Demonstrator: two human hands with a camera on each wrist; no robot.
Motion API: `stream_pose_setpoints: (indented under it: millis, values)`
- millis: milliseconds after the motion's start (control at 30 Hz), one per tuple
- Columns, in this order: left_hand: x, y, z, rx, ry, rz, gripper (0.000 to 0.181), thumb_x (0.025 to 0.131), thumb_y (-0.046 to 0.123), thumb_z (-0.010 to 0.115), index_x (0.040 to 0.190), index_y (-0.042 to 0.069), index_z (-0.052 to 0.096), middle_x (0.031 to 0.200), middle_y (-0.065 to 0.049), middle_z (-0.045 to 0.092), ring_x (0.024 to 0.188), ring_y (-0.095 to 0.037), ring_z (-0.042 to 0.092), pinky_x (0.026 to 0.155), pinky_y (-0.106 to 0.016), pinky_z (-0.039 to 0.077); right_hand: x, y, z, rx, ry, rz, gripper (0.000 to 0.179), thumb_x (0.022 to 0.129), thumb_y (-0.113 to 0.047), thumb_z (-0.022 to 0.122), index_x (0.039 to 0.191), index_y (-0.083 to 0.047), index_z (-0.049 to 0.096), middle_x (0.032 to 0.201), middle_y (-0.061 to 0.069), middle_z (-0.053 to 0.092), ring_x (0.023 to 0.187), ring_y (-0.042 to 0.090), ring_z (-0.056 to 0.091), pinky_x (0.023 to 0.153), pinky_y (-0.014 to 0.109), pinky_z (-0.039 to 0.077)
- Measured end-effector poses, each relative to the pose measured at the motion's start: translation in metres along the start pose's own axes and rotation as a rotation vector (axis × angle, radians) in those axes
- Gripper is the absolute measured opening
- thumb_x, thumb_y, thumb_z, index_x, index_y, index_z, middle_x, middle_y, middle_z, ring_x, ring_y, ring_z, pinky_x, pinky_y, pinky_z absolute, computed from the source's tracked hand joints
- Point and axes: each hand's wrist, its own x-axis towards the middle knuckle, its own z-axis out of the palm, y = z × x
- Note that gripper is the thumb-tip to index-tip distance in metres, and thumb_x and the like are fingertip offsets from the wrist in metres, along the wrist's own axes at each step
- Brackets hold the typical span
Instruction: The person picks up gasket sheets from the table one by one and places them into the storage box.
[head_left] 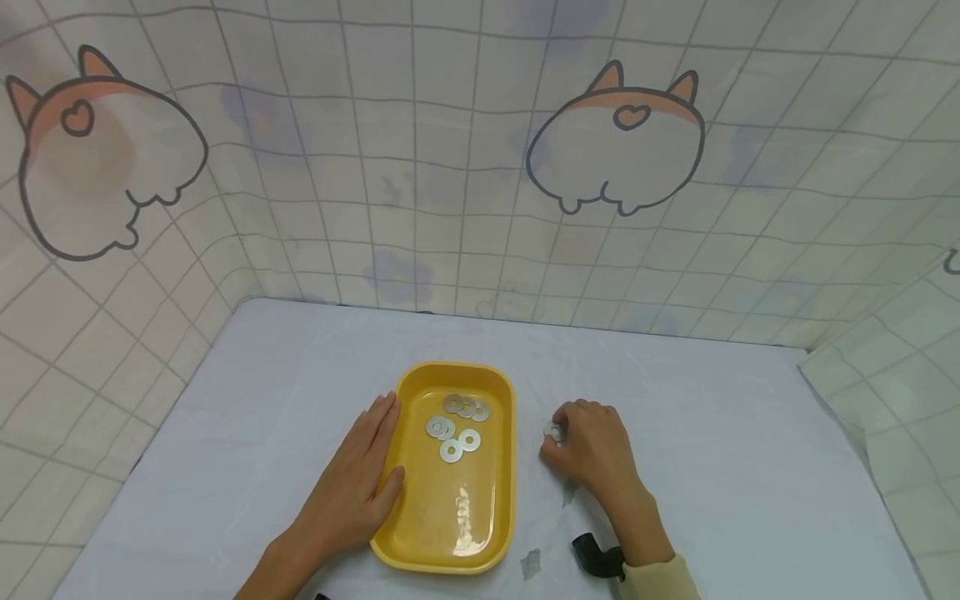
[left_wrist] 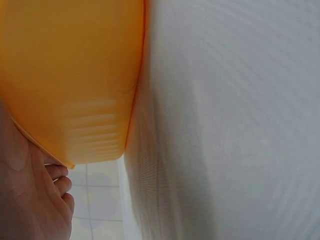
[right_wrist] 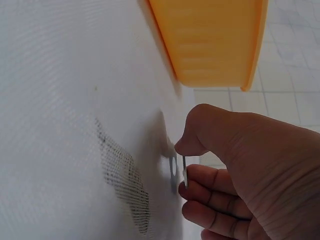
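Observation:
A yellow tray [head_left: 491, 483] stands on the table, with several flat metal washers [head_left: 451, 451] lying toward its far half. My left hand [head_left: 352, 483] rests along the tray's left rim, fingers straight and thumb over the edge; the left wrist view shows the palm beside the tray's outer wall [left_wrist: 100, 75]. To the right of the tray, my right hand [head_left: 596, 442] pinches a washer between thumb and fingers. Seen edge-on in the right wrist view, that washer [right_wrist: 185, 172] is close over the table, and another washer [right_wrist: 173, 170] lies on the cloth right behind it.
A white cloth [head_left: 300, 375] covers the table. Grey patches [head_left: 531, 564] mark it near the right forearm. Around the table hang grid-patterned curtains [head_left: 465, 167] with cartoon animals. A black curved object [head_left: 596, 557] is at the right wrist, beside a pale sleeve [head_left: 660, 579].

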Motion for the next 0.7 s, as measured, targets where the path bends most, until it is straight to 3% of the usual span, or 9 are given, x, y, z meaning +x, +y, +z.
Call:
stream_pose_setpoints:
  millis: [467,700]
  values:
    - [0.0005,-0.0005,0.0001,-0.005,-0.003,0.002,0.082,0.101,0.022,0.059,0.170,0.004,0.018,0.178,-0.013,0.022,0.165,-0.032,0.022,0.136,-0.021,-0.005,-0.0019,-0.0045,-0.0076,0.006,0.062,-0.057,0.024,0.082,-0.026,0.082,0.096,-0.007,0.079,0.086,0.004,0.073,0.083,0.023,0.063,0.094,0.046,0.060]
    - [0.0000,-0.0007,0.0004,-0.001,-0.004,-0.002,0.082,0.102,0.023,0.059,0.170,0.005,0.017,0.178,-0.012,0.022,0.165,-0.031,0.022,0.136,-0.022,-0.003,-0.0032,-0.0062,-0.0097,0.011,0.087,-0.077,0.022,0.081,-0.025,0.083,0.095,-0.008,0.078,0.086,0.005,0.074,0.082,0.023,0.063,0.091,0.045,0.060]
